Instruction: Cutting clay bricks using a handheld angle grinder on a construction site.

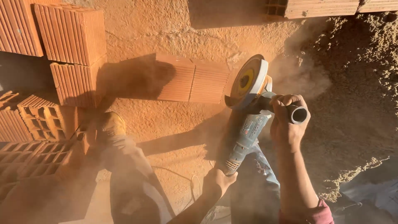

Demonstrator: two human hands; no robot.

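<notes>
Red dust hangs over bare earth (166, 25) at a building site, where stacks of hollow clay bricks (70, 33) line the left side and a loose mound of sand (365, 74) lies to the right. At centre right, a person holds an angle grinder (248, 124) clear of the ground with both hands: the right hand (286, 120) is wrapped tight around the side handle (297, 113), the left hand (222, 178) is closed on the tail of the body, a two-point hold that steadies the tool. Its disc (245, 79) and guard point away from the person, toward a brick (192, 79) lying flat just beyond, half in shadow. A cord (182, 178) trails on the ground near the dusty boot (111, 126), behind the tool.
</notes>
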